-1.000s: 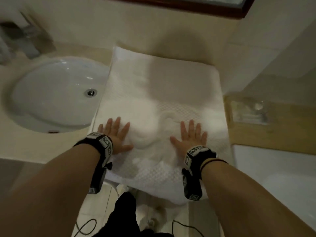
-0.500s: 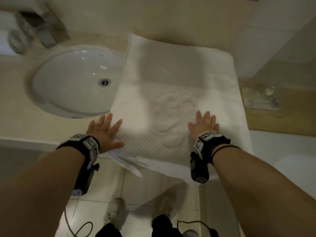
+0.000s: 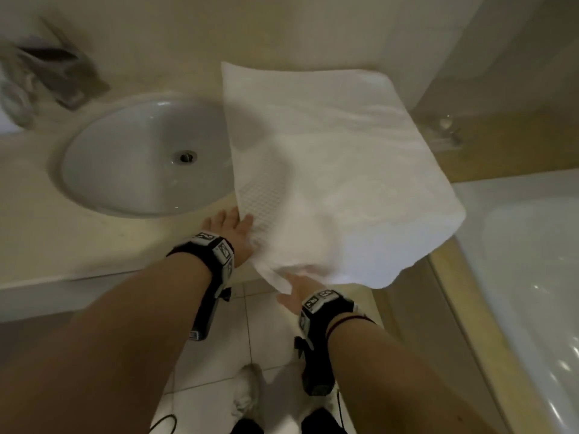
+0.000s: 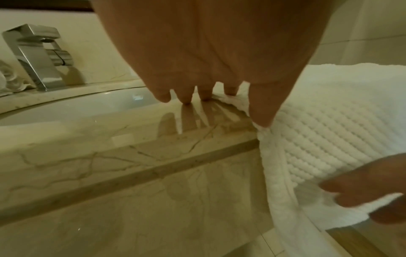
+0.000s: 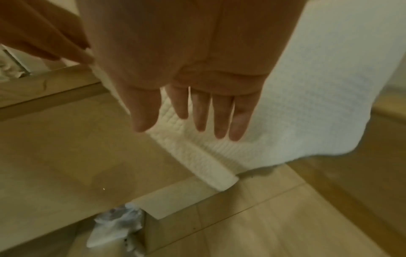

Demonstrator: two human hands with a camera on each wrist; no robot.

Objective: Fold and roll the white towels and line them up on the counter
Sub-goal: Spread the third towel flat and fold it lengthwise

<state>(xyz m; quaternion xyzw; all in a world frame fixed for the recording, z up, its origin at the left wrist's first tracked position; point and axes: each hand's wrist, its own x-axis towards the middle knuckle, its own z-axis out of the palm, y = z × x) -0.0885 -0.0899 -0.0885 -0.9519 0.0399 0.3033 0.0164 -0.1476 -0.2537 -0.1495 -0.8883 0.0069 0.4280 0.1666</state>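
Observation:
A white waffle-weave towel (image 3: 329,170) lies spread flat on the beige marble counter (image 3: 47,233), right of the sink, and its near end hangs over the front edge. My left hand (image 3: 232,228) lies flat at the towel's left edge. In the left wrist view its straight fingers (image 4: 186,97) touch the counter and the thumb rests on the towel's (image 4: 329,130) border. My right hand (image 3: 296,288) is lower, at the hanging end. The right wrist view shows its fingers (image 5: 219,120) straight and spread against the hanging towel (image 5: 307,87), holding nothing.
An oval white sink (image 3: 141,158) sits left of the towel, with a chrome faucet (image 4: 37,57) and white rolled cloth (image 4: 8,78) behind it. A bathtub (image 3: 532,261) and a wooden ledge (image 3: 501,151) lie to the right. Tiled floor and my shoes (image 3: 247,396) are below.
Both hands have slid back off the towel's top. The left went to its left edge, the right dropped below the counter edge to the hanging end. The view shifted left and down.

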